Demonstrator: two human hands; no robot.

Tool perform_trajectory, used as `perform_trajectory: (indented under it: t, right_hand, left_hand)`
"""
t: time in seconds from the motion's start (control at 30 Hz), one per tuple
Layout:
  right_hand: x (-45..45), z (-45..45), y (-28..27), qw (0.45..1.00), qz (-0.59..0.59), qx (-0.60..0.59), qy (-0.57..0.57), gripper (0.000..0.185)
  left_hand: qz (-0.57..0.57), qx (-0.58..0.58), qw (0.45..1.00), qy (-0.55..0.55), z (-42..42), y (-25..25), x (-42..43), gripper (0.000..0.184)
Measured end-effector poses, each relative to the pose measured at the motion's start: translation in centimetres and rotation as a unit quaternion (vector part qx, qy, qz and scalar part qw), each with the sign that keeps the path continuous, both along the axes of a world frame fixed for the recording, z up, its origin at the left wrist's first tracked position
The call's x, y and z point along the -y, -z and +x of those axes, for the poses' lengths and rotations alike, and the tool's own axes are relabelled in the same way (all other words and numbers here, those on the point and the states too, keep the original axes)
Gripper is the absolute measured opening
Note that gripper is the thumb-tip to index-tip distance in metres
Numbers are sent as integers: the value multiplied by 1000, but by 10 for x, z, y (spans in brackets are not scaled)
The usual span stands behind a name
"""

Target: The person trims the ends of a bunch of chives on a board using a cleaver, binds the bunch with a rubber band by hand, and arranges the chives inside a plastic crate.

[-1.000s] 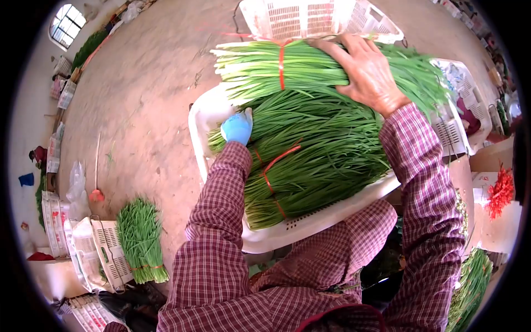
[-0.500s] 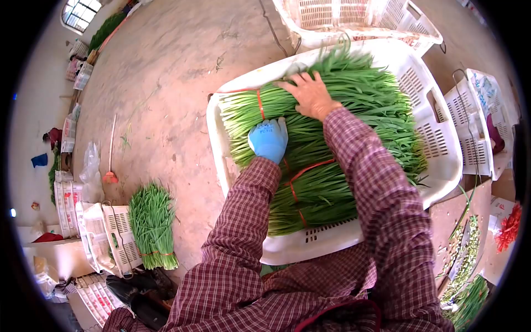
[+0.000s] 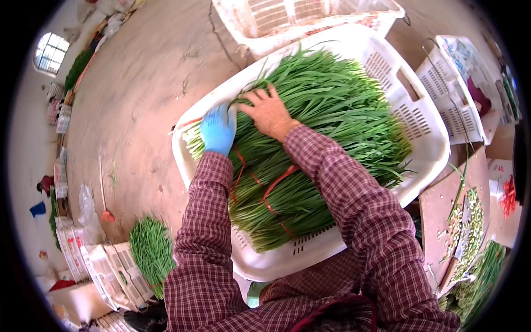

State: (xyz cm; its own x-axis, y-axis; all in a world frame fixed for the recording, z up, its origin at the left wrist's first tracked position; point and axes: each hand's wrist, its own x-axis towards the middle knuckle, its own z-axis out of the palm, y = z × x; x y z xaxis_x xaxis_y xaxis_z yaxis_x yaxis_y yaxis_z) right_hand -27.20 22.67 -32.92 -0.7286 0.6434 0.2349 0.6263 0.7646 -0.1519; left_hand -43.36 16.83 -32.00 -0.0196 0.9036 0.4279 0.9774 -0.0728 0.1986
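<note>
Bundles of garlic chives point(image 3: 332, 124), long flat green leaves with paler stem ends, fill a white plastic basket point(image 3: 251, 265) in front of me. Red bands point(image 3: 274, 191) tie the bundles. At the far left end of the basket, my left hand point(image 3: 218, 130), in a blue glove, is closed over the stem end of the far bundle; its fingertips are partly hidden. Beside it, my bare right hand point(image 3: 269, 114) rests on the leaves with its fingers apart, close to the gloved fingertips.
Another white basket point(image 3: 310, 25) stands beyond the full one. To the right are a further basket point(image 3: 451, 94) and a board point(image 3: 442, 216) with plant scraps. A chive bundle point(image 3: 150, 249) leans by crates on the left, near a red-headed broom point(image 3: 107, 216).
My left hand has moved away from me, to the far bundle's stem end. My right hand has come closer to it along the leaves. The view has shifted right.
</note>
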Motion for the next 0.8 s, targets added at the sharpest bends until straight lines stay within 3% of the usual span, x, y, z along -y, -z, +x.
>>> perform_trajectory:
  t: [0.13,0.27,0.33,0.37,0.47,0.6,0.67,0.73,0.8]
  right_hand:
    - [-12,22,-6,999,-26,27,-16,45]
    - [-50,64,-2,995,-15,99,17,51]
    - [-58,83,25,998,-1,50,30,51]
    - [-53,95,37,999,3,-21,42,52]
    - [-55,96,48,997,-16,-32,68,52]
    - [-64,162,34,987,-68,39,141,55]
    - [-53,215,-2,942,-162,144,258,52]
    - [-44,260,-22,929,-148,143,308,50]
    - [-33,290,-47,916,-128,143,351,49]
  left_hand:
    - [-76,-11,993,-85,-5,26,-4,34]
    - [-71,-71,990,-98,-2,39,-8,31]
    - [13,-111,992,-52,-5,49,-9,27]
    - [-31,-93,993,-68,0,49,-5,28]
    - [-71,-72,990,-95,5,42,-8,29]
    - [-68,-56,991,-101,0,49,-10,32]
    - [-45,-57,994,-78,-9,53,-11,30]
    - [24,-39,999,-24,-6,44,-11,28]
    - [-13,-29,999,-23,5,35,-14,30]
